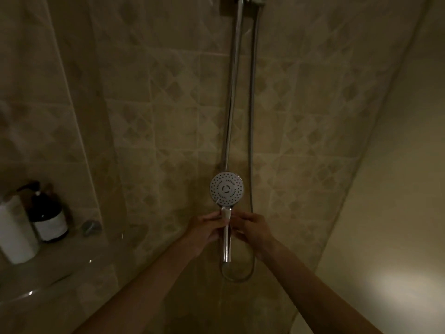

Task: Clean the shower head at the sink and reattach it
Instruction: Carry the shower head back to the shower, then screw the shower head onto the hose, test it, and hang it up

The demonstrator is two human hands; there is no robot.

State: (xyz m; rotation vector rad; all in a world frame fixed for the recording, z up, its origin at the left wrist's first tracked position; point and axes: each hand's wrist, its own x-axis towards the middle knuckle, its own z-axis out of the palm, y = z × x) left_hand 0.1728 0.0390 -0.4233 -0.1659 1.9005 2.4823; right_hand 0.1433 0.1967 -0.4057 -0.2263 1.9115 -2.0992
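Both hands, the left hand (207,227) and right hand (250,229), pinch the neck of the shower head (226,189) on the rail (232,92); its hose (251,116) hangs at three o'clock. In this dim light, it looks like seating or unhooking; next needs a steady lift.

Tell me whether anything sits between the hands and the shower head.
Nothing visible does. The left hand and the right hand already grip the handle just below the shower head, one on each side. The hose hangs beside the rail, clear of both hands.
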